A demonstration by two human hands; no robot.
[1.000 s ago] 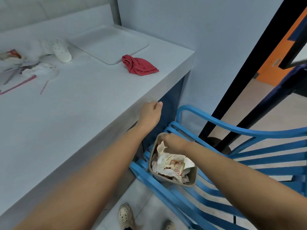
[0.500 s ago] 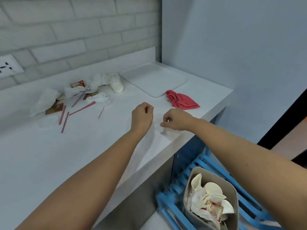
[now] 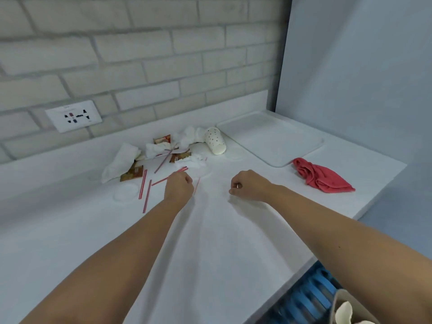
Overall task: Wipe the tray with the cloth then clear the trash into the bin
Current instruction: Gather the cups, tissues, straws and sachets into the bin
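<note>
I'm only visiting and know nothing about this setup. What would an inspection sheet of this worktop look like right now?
Surface: white countertop, with trash at the back left.
Job's things: white rectangular tray in the back right corner, nothing on it; crumpled red cloth on the counter beside it; beige bin below the counter edge, with pale scraps inside.
Clutter: crumpled white napkins, red-striped straws, tipped dotted paper cup, brown sachets.
Hands: left hand has its fingers curled, nothing seen held; right hand has its fingers curled, unclear whether they pinch anything.
Cables: nothing seen.
Surroundings: pale brick wall with a white socket plate; blue slatted chair by the bin.
</note>
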